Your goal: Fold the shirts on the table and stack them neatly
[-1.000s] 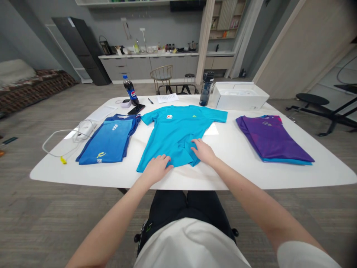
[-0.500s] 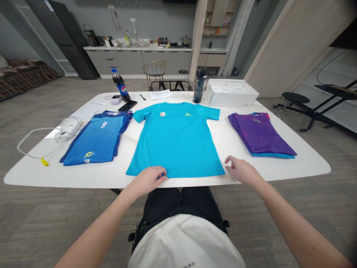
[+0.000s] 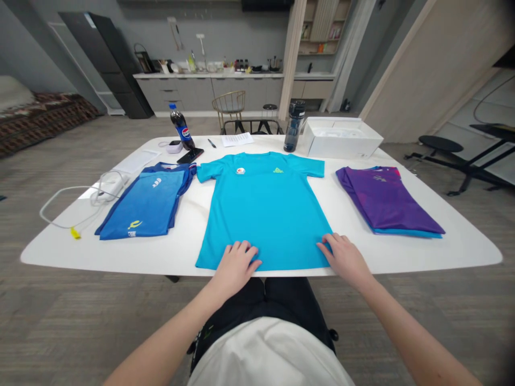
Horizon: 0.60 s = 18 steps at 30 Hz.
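Over the turquoise shirt (image 3: 266, 210), left hand (image 3: 235, 266) and right hand (image 3: 346, 259) hide cloth, grips unclear.

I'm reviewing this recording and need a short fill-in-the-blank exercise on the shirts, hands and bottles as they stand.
1. The hand nearer the middle of the turquoise shirt's lower edge is the person's ____ one.
2. The folded shirt to its right is mostly ____ on top.
3. The cola bottle has a ____ cap.
4. The white box stands to the ____ of the water bottle.

Missing words: left; purple; blue; right.
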{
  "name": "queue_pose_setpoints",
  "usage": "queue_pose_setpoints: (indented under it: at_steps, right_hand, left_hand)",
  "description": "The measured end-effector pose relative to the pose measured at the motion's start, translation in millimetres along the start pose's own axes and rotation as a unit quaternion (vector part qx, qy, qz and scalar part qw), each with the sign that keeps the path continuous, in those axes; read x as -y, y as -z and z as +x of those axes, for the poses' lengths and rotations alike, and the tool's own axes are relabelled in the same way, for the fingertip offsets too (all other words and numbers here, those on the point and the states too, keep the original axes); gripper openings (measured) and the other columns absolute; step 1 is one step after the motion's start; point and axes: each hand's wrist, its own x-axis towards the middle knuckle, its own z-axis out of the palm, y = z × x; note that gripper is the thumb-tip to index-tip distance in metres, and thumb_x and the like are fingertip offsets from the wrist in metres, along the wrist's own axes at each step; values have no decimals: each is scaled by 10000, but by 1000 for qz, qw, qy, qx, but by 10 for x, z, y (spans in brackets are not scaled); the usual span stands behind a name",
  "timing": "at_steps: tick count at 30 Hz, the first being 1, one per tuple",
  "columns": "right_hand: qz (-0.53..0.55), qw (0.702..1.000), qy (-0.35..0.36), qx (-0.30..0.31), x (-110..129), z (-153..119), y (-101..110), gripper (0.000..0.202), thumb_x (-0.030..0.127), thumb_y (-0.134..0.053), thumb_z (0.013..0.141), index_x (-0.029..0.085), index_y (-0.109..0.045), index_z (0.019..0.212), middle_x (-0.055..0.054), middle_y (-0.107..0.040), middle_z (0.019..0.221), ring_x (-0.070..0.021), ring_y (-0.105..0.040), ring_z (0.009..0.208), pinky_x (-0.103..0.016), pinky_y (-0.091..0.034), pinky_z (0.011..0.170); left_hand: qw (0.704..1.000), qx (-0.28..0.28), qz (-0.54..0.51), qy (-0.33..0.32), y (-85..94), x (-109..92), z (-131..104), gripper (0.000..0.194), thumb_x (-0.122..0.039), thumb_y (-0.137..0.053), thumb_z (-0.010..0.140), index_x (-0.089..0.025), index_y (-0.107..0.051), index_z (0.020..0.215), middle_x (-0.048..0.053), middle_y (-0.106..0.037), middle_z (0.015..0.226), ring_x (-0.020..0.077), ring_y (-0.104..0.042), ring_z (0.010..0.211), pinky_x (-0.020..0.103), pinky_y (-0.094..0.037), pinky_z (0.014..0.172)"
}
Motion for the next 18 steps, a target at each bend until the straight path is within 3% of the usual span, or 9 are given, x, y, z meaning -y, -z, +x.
queue_pose_setpoints:
  at_steps: [3, 6, 8, 10, 12, 14, 18]
  right_hand:
    - [-49, 997, -34, 45, -108, -72, 68, 408, 497, -351, 1058, 220, -609, 906, -69, -691, 779, -263, -650, 758, -365, -407, 687]
    - [-54, 996, -43, 60, -48, 48, 120, 486, 508, -317, 1064, 218, -620, 818, -76, -697, 745, -257, -668, 711, -382, -435, 715]
    - [-17, 999, -15, 30, 59, 273, 121, 489, 519, -326, 1057, 209, -660, 878, -111, -725, 894, -267, -689, 833, -389, -472, 786]
    - [38, 999, 29, -4, 185, 586, 88, 476, 531, -350, 1048, 197, -688, 1075, -147, -705, 1167, -281, -663, 1075, -395, -485, 922]
    - [77, 995, 63, -10, 303, 908, 29, 514, 547, -351, 1043, 207, -634, 1303, -142, -563, 1461, -298, -516, 1347, -441, -413, 1095]
    - [91, 993, 66, 30, 406, 1136, -44, 577, 569, -305, 1047, 253, -508, 1485, -95, -377, 1629, -321, -323, 1499, -545, -301, 1186]
    - [74, 989, 41, 120, 569, 1112, -171, 681, 670, -226, 1022, 334, -314, 1608, -54, -236, 1689, -373, -181, 1548, -709, -193, 1172]
  left_hand:
    - [996, 21, -77, -33, 43, -92, -45, 304, -449, -410, 1055, -268, -650, 1102, 42, -658, 1084, 224, -610, 999, 370, -466, 854]
    - [989, 26, -134, -49, 108, 16, 60, 335, -431, -363, 1071, -268, -652, 1120, 28, -679, 1087, 187, -645, 991, 324, -495, 863]
    - [992, 6, -116, -48, 134, 191, 275, 358, -442, -367, 1066, -259, -645, 1199, 50, -676, 1193, 203, -638, 1090, 339, -495, 943]
    - [997, -22, -63, -36, 131, 410, 583, 421, -482, -394, 1050, -253, -600, 1338, 86, -599, 1400, 254, -562, 1281, 406, -443, 1073]
    - [999, -41, -12, -3, 90, 625, 896, 515, -521, -395, 1039, -259, -515, 1466, 99, -433, 1589, 298, -401, 1459, 483, -338, 1183]
    - [999, -24, 17, 33, 14, 784, 1105, 605, -568, -377, 1030, -268, -412, 1553, 95, -289, 1672, 324, -256, 1540, 548, -241, 1229]
    - [998, 37, 18, 52, -155, 830, 1057, 710, -666, -280, 1010, -294, -287, 1615, 76, -204, 1696, 340, -160, 1567, 623, -156, 1238]
